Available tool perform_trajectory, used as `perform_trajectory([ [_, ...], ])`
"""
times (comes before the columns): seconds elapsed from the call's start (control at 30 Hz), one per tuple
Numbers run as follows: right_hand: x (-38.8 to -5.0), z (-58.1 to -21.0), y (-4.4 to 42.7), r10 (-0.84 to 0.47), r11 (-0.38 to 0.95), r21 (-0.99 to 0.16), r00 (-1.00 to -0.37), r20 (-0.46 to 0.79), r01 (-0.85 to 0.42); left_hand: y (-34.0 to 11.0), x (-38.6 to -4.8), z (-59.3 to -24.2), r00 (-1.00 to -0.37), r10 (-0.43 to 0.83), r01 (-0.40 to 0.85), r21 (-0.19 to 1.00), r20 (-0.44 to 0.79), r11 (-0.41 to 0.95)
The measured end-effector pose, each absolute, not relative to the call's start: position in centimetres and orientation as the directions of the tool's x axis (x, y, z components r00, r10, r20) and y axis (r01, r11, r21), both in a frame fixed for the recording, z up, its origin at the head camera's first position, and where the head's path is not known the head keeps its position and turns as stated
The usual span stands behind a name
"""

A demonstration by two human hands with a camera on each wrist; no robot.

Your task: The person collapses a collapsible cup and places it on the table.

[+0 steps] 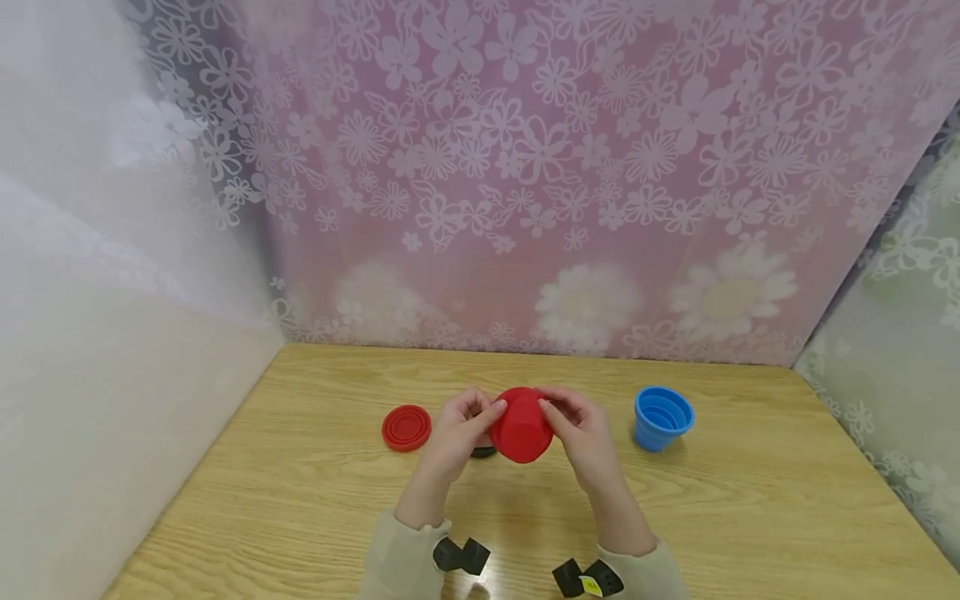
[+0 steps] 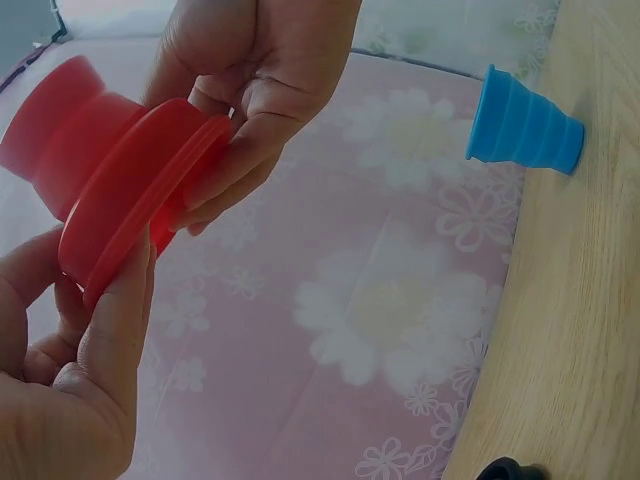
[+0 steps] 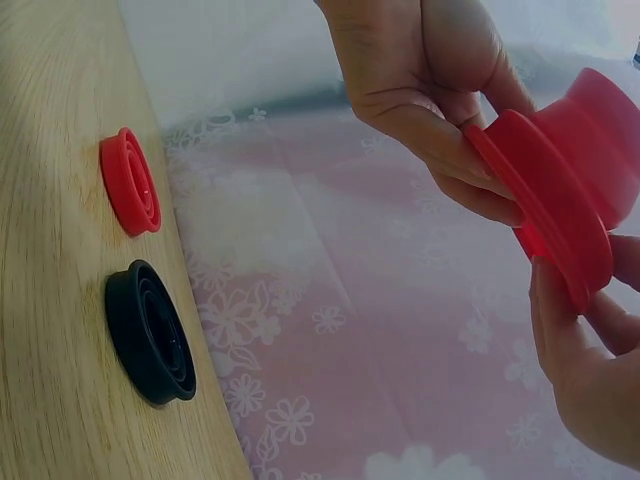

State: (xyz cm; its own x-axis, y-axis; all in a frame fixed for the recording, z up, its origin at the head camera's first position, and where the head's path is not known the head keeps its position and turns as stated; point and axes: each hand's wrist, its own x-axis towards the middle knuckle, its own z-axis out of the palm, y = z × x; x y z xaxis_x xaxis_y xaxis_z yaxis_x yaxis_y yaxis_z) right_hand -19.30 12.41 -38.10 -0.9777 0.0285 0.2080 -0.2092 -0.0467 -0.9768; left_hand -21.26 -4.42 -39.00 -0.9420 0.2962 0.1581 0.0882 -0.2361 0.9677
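A red collapsible cup (image 1: 522, 429) is held above the table between both hands, tilted, with its narrower end toward me. Its stepped rings are partly extended in the left wrist view, beyond the wide rim (image 2: 150, 195). My left hand (image 1: 459, 429) pinches the rim's left side, thumb on the near face and fingers behind. On the opposite side my right hand (image 1: 583, 433) grips the rim in the same way. Behind the left hand lies a flat black collapsed cup (image 3: 150, 332), mostly hidden in the head view.
Left of the hands, a flattened red collapsible cup (image 1: 407, 428) lies on the wooden table (image 1: 300, 500). To the right stands a blue collapsible cup (image 1: 663, 418), extended with its opening up. Flowered cloth (image 1: 525, 208) hangs behind the table's back edge, with pale sheets at both sides.
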Motion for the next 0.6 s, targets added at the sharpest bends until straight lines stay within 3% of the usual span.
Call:
perform_trajectory([
  [0.6,-18.95,-38.15,12.31,-0.043,-0.049,-0.974,-0.974,0.224,-0.222,-4.42,-21.05,-38.93,-0.929,0.328,0.123,0.979,0.171,-0.164],
])
